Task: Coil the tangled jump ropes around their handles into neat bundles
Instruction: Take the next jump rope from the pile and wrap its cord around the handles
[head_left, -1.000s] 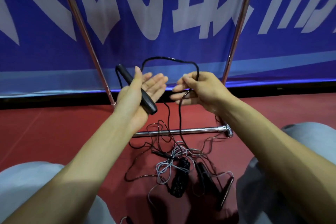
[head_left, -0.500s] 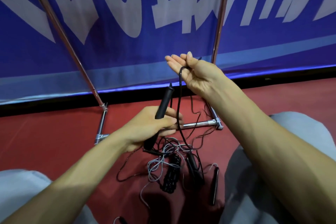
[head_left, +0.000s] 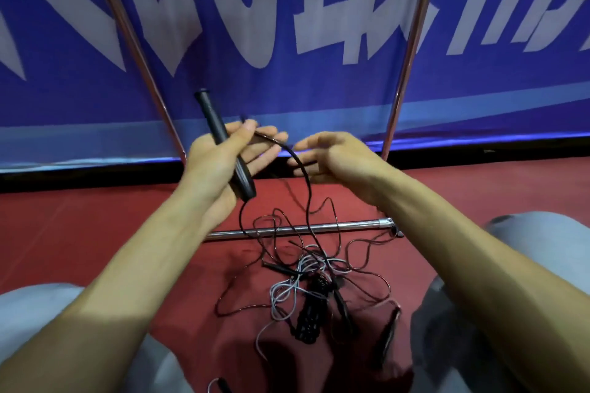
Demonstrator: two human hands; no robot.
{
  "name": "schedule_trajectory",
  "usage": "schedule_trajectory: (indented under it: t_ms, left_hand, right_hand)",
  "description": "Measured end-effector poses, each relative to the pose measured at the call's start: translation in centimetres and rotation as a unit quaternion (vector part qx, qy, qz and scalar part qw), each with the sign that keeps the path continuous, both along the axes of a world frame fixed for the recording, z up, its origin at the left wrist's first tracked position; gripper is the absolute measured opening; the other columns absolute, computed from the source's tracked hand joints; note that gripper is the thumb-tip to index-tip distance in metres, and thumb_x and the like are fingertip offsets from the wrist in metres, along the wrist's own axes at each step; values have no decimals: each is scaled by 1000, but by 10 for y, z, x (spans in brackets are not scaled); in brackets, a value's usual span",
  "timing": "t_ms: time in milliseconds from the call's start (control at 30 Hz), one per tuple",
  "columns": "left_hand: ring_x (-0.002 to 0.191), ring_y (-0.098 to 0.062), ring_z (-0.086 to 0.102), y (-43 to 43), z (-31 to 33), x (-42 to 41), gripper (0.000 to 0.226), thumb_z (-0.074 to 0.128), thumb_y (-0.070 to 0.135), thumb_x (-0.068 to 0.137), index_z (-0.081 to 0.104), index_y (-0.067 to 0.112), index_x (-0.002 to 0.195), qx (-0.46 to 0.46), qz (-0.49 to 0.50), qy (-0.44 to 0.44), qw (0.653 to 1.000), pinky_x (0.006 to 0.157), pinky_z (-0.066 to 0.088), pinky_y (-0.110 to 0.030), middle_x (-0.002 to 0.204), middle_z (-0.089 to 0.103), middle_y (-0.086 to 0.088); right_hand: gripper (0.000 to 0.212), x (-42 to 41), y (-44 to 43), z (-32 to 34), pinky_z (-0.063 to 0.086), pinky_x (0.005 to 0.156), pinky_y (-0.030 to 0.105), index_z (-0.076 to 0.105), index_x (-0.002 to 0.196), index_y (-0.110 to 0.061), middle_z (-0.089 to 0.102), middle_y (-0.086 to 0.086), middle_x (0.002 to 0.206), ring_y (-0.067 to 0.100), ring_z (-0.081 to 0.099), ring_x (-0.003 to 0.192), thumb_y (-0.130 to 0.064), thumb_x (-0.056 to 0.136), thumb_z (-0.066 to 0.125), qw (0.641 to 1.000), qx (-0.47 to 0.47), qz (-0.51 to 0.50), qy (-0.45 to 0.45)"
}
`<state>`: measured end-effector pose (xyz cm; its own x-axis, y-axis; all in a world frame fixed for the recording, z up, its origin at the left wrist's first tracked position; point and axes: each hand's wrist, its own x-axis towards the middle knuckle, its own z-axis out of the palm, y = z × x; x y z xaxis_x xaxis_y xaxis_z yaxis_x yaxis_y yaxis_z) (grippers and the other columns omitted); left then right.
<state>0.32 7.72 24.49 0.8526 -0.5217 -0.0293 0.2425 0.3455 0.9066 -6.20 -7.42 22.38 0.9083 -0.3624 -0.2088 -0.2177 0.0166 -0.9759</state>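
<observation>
While left grip (head_left: 217, 159) holds the handle (head_left: 209, 112), right grip (head_left: 335, 153) seems relaxed, blurred.

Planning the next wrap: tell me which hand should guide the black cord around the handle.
Probably the right hand: it is open beside the thin black cord, while the left hand grips the black tubular handle.

Grips a black handle (head_left: 212, 118) in the left hand (head_left: 217, 163), thumb across it, upper end tilted toward the blue banner (head_left: 287, 89). Holds the right hand (head_left: 335, 156) just beside, fingers spread near the black rope (head_left: 308, 188) arching off the left fingers and down into a tangle (head_left: 306, 268) of black and grey ropes on the red floor (head_left: 95, 217). Shows 1 chrome bar (head_left: 319, 228) lying flat behind the tangle, in front of 2 chrome posts (head_left: 412, 41)
</observation>
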Motion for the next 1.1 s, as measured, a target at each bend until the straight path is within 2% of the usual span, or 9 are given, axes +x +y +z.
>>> schedule_trajectory:
  t_ms: [167, 300, 433, 533, 600, 733, 867, 1000, 1100]
  left_hand:
    - [86, -23, 74, 14, 7, 18, 12, 49, 7, 99, 56, 2, 90, -114, 33, 100, 988, 70, 58, -25, 82, 73, -10]
    - [88, -21, 73, 18, 11, 20, 20, 48, 10, 100, 60, -3, 91, -164, 32, 143, 976, 74, 59, -25, 81, 74, -11]
    - [86, -18, 73, 18, 11, 23, 21, 48, 12, 100, 60, -2, 89, -166, 37, 143, 975, 76, 58, -24, 80, 74, -10]
    - [90, -20, 73, 14, 3, 24, 19, 50, 13, 100, 59, -2, 95, -120, 47, 125, 984, 75, 58, -25, 89, 73, -13]
    - [92, -21, 73, 10, -4, 20, 18, 49, 14, 100, 58, -1, 96, -73, 50, 102, 991, 76, 59, -26, 94, 72, -15]
    - [99, -25, 70, 2, -17, 8, 10, 53, 7, 97, 58, 1, 104, 45, 17, 64, 997, 82, 59, -32, 106, 69, -18]
    - [107, -19, 65, -3, -30, -5, 19, 57, -3, 92, 67, 11, 100, 204, -65, -30, 976, 90, 55, -33, 113, 69, -8]
    - [106, -14, 67, -7, -36, -17, 24, 58, -2, 92, 69, 12, 109, 221, -158, -63, 960, 85, 57, -27, 111, 72, -6]
    - [92, -17, 72, -9, -36, -21, 13, 59, 0, 92, 67, 7, 99, 227, -124, -108, 960, 79, 59, -27, 91, 75, -12]
  right_hand:
    - [20, 1, 19, -24, 44, 78, 17, 63, 103, 3, 61, 5, 93, 12, 54, 87, 9, 87, 52, 964, -193, 178, 44]
    - [12, 6, 17, -44, 44, 72, 21, 65, 86, -9, 65, -1, 83, 13, 57, 75, -11, 91, 55, 882, -415, 201, 96]
    - [16, 9, 9, -42, 60, 68, 43, 62, 81, -5, 70, 12, 81, 26, 66, 64, -5, 92, 50, 959, -279, 28, 49]
    - [18, 10, 6, -26, 58, 61, 41, 57, 84, -11, 67, 11, 76, 26, 61, 54, -4, 97, 47, 991, -98, -75, -46]
    - [17, 9, 4, -15, 59, 57, 36, 54, 86, -12, 65, 12, 75, 24, 61, 52, -5, 99, 45, 989, -22, -114, -91]
    - [13, 2, -1, 2, 59, 56, 31, 54, 87, -10, 66, 13, 77, 22, 62, 50, -7, 98, 48, 975, 25, -161, -151]
    - [11, -2, -4, 12, 60, 61, 31, 53, 87, -5, 66, 15, 81, 25, 67, 58, -7, 97, 50, 959, 114, -178, -187]
    - [7, -3, -9, 18, 59, 62, 28, 52, 90, -1, 66, 17, 81, 26, 70, 60, -4, 96, 50, 941, 185, -193, -207]
    - [8, -4, -10, 17, 60, 62, 28, 54, 98, 2, 66, 14, 81, 24, 69, 59, -6, 97, 51, 942, 175, -202, -203]
